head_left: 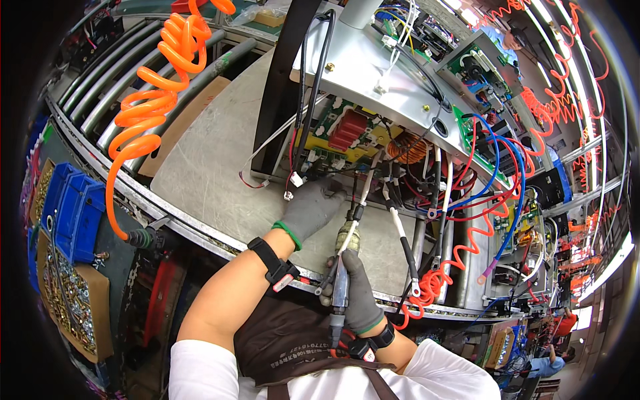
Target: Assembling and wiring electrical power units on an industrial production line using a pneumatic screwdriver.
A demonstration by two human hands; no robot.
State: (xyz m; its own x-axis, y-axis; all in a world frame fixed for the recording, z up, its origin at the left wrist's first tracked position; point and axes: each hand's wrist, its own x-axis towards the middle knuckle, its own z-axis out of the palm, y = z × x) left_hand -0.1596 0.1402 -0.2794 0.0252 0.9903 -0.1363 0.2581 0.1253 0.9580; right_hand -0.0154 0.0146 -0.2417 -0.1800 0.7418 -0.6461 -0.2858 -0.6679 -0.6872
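My right hand, in a grey glove, is wrapped round an air screwdriver that points away from me toward an open metal chassis. My left hand, gloved in grey with a green cuff, reaches to the chassis' lower edge, close to the screwdriver's tip. Its fingers are curled and partly hidden, so what they pinch cannot be made out. Beyond them is a circuit board with red components and a copper toroid coil. White-sleeved cables with ring terminals hang beside the screwdriver.
An orange coiled air hose hangs at left over the conveyor rollers. Blue bins and a cardboard box of screws stand at far left. Red and blue wires trail off the chassis on the right. Other people work at far right.
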